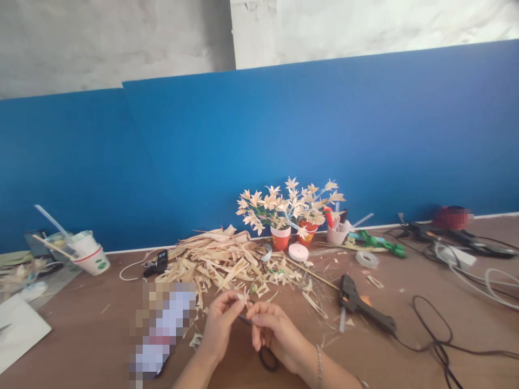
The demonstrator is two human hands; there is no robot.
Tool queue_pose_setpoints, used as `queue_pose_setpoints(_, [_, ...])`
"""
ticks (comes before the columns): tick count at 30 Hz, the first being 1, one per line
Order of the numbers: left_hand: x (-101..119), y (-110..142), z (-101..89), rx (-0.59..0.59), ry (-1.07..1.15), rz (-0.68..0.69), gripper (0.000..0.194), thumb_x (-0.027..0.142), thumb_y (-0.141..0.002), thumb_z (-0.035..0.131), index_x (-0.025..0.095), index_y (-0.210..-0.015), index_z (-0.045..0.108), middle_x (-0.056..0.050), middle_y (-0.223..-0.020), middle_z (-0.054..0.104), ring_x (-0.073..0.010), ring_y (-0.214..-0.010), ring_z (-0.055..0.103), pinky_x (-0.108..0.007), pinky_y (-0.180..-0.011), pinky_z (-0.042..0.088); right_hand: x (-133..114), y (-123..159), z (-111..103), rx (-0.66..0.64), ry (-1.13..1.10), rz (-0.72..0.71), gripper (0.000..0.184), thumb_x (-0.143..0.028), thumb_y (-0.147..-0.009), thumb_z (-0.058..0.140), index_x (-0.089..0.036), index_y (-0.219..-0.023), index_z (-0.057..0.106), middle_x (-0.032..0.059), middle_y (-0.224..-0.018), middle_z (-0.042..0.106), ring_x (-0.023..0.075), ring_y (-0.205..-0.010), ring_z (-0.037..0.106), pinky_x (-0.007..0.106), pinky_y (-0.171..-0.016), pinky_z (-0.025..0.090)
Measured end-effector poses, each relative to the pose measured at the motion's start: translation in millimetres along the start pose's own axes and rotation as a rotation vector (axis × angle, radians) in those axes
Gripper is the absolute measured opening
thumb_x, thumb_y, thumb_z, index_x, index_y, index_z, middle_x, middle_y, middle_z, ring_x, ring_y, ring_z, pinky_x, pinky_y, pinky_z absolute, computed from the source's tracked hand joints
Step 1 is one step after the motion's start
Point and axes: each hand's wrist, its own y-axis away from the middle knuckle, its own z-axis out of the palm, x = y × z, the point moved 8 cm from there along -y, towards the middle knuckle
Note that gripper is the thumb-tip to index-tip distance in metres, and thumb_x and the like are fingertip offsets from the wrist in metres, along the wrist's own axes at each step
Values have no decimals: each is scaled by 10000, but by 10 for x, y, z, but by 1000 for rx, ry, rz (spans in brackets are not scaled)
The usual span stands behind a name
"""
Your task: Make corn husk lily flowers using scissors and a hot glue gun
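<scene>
My left hand (219, 324) is closed, its thumb and forefinger pinching a small pale flower (245, 294) that looks made of dried husk. Close against it, my right hand (279, 332) also has its thumb and fingers pinched together at the flower's base. Whether the right fingers grip the flower itself or a thin piece below it is hidden. Under the right hand a black loop (268, 361) shows, too covered to name. Just beyond both hands spreads a heap of dried husk strips (219, 256), with loose cut scraps around its edge.
Red pots of pale flowers (280, 237) stand by the blue partition (186, 162). To the right lie a black glue gun (363, 308), a roll of clear tape (367, 259) and loose cables (436, 335). Paper cups (92, 259) and a blurred phone-like object (166, 329) are left.
</scene>
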Motion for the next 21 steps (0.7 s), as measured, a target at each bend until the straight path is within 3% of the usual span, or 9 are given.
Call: queue_pose_setpoints(21, [3, 4, 40, -8, 52, -27, 84, 220, -700, 680, 151, -715, 634, -13, -714, 645, -147, -696, 584, -253, -699, 425, -15, 6, 27, -23, 17, 5, 172, -257, -668, 647, -105, -719, 584, 6, -414, 602, 70, -331, 491, 160, -383, 249])
